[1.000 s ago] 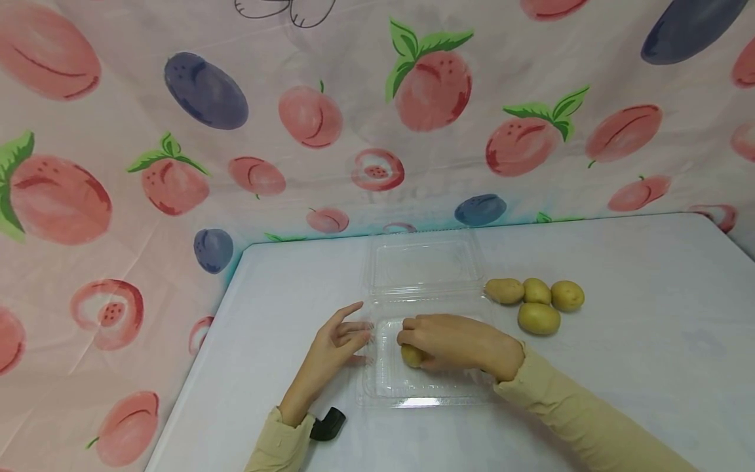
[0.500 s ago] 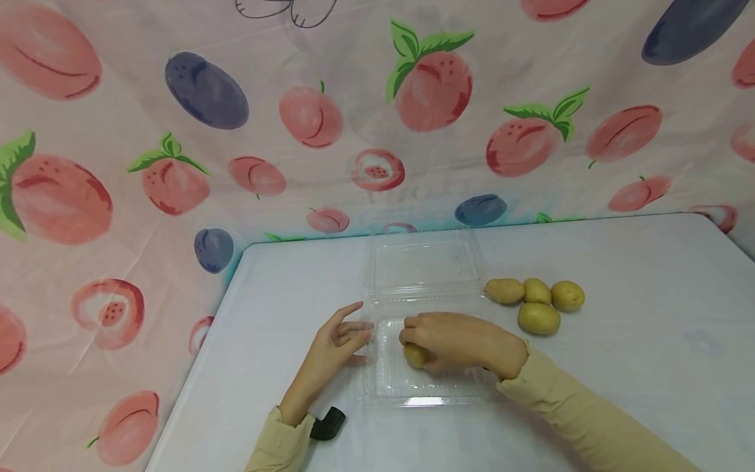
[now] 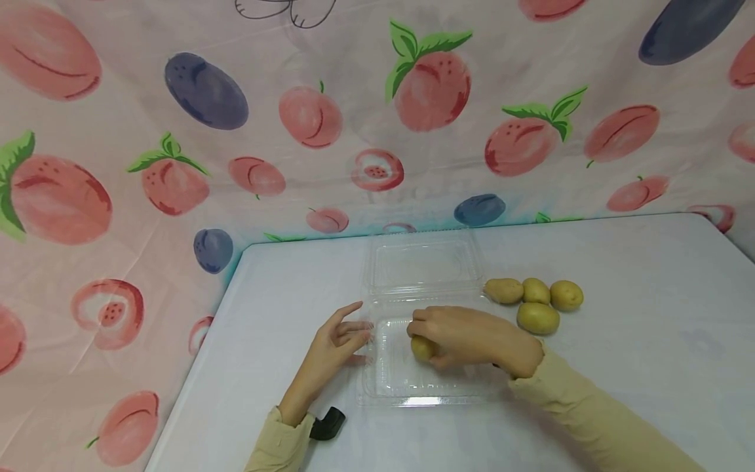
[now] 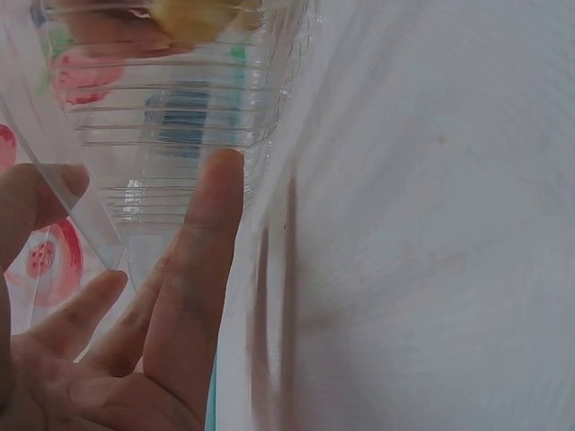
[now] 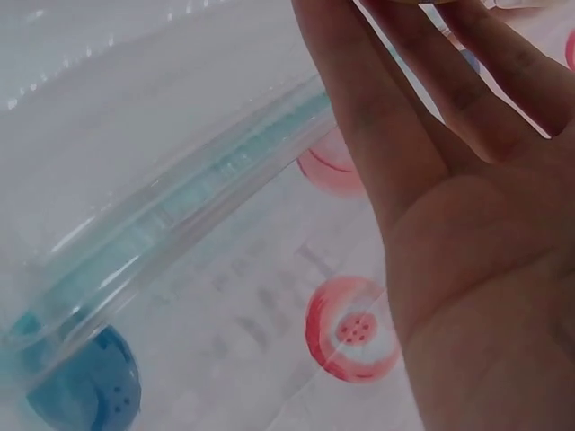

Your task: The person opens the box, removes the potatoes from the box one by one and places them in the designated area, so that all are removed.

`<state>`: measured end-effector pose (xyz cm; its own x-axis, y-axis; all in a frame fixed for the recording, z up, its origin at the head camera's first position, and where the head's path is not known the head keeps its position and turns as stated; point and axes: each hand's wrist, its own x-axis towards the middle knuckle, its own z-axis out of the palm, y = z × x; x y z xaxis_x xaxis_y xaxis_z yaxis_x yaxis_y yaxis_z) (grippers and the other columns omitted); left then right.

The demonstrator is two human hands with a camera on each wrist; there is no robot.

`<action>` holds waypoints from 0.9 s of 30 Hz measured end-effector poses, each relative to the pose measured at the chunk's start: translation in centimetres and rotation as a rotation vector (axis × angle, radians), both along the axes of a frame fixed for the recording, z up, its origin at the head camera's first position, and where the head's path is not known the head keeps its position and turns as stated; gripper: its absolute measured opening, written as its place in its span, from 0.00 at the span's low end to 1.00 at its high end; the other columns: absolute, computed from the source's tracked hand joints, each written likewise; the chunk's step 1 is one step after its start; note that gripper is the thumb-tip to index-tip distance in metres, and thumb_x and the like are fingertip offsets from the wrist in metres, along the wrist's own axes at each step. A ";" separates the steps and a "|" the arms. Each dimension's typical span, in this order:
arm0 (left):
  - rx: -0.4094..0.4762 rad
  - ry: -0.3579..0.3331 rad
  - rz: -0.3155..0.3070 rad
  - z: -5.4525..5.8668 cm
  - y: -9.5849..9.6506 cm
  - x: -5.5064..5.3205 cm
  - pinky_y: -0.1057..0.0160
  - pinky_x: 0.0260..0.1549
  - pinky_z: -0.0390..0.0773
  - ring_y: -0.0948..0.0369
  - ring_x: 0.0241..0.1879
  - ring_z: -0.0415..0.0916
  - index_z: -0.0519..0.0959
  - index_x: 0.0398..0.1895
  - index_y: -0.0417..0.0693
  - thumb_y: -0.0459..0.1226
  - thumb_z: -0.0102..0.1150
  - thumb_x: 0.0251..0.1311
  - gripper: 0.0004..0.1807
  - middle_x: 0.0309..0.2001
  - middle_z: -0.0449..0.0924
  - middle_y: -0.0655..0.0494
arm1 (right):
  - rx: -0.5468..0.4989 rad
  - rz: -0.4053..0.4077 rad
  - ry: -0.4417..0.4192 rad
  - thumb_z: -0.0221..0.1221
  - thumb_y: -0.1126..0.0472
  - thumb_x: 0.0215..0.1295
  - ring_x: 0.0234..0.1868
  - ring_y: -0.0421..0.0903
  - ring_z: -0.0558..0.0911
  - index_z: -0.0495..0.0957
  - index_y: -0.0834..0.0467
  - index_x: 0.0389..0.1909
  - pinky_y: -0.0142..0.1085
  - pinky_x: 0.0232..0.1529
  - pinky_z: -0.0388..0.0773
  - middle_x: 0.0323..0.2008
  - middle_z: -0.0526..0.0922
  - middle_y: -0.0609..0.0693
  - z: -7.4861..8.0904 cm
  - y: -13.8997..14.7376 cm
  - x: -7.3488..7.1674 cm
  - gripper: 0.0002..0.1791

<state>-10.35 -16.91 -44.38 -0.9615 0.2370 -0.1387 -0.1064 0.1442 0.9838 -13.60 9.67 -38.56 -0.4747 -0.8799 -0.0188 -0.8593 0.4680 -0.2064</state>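
An open clear plastic clamshell container [image 3: 427,401] lies on the white table, its lid [image 3: 426,263] folded back toward the wall. My right hand [image 3: 468,335] grips a yellow-skinned potato [image 3: 423,348] from above, over the left-middle part of the container's base. The palm side hides most of the potato in the head view. In the left wrist view, the potato [image 4: 193,20] shows through the ribbed plastic wall. My left hand [image 3: 337,344] is at the container's left side, with fingers spread and fairly straight against the clear wall [image 4: 171,126].
Right of the container, several more potatoes [image 3: 538,318] sit in a close cluster on the table [image 3: 637,367]. A fruit-printed cloth [image 3: 377,78] rises behind and to the left of the table. A black curved piece [image 3: 328,424] is beside my left cuff.
My right hand has shifted a little to the right and away from me with the potato. The left hand and the potato cluster stay where they were.
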 end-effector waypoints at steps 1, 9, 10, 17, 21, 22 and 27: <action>-0.001 -0.001 0.000 0.0 0.0 0.0 0.56 0.38 0.88 0.51 0.52 0.81 0.63 0.73 0.54 0.37 0.63 0.66 0.33 0.57 0.78 0.39 | 0.004 -0.001 0.002 0.73 0.60 0.51 0.34 0.38 0.74 0.79 0.56 0.42 0.30 0.39 0.79 0.35 0.75 0.43 0.0 0.1 0.0 0.18; -0.001 0.008 -0.009 -0.1 0.0 0.0 0.56 0.39 0.88 0.49 0.53 0.80 0.63 0.73 0.54 0.37 0.62 0.67 0.33 0.58 0.78 0.38 | -0.011 -0.013 -0.001 0.73 0.60 0.52 0.35 0.37 0.74 0.78 0.58 0.44 0.29 0.39 0.79 0.36 0.76 0.44 0.6 1.0 0.1 0.20; 0.000 0.007 -0.007 -0.1 0.0 0.0 0.56 0.39 0.88 0.49 0.53 0.81 0.63 0.73 0.54 0.37 0.62 0.66 0.33 0.58 0.78 0.39 | -0.015 -0.015 0.001 0.73 0.60 0.52 0.35 0.38 0.74 0.78 0.58 0.45 0.29 0.39 0.79 0.36 0.76 0.44 0.7 1.1 0.2 0.20; -0.002 0.012 -0.007 -0.1 -0.1 0.0 0.56 0.39 0.88 0.50 0.52 0.81 0.63 0.73 0.55 0.37 0.63 0.66 0.33 0.58 0.78 0.39 | -0.058 -0.033 0.009 0.71 0.60 0.52 0.36 0.37 0.74 0.78 0.57 0.44 0.29 0.38 0.79 0.37 0.76 0.44 1.3 2.0 0.3 0.19; -0.002 0.006 -0.001 -0.1 -0.1 0.0 0.56 0.39 0.88 0.51 0.52 0.81 0.64 0.73 0.56 0.37 0.63 0.66 0.33 0.58 0.78 0.39 | -0.100 -0.040 0.024 0.70 0.61 0.51 0.34 0.37 0.73 0.77 0.56 0.41 0.28 0.35 0.77 0.34 0.74 0.42 1.5 2.7 0.3 0.17; -0.003 0.007 -0.001 -0.1 -0.1 0.0 0.56 0.39 0.88 0.51 0.51 0.81 0.64 0.73 0.56 0.36 0.63 0.66 0.33 0.58 0.78 0.39 | -0.107 -0.044 0.032 0.70 0.61 0.51 0.33 0.37 0.73 0.77 0.56 0.41 0.28 0.33 0.77 0.34 0.74 0.42 1.5 2.9 0.3 0.16; -0.012 0.011 -0.008 -0.2 -0.1 -0.1 0.56 0.40 0.88 0.51 0.51 0.81 0.62 0.74 0.52 0.36 0.62 0.67 0.34 0.58 0.77 0.37 | -0.137 -0.058 0.050 0.69 0.59 0.52 0.32 0.37 0.73 0.77 0.55 0.40 0.29 0.33 0.76 0.34 0.74 0.42 1.8 3.8 0.3 0.15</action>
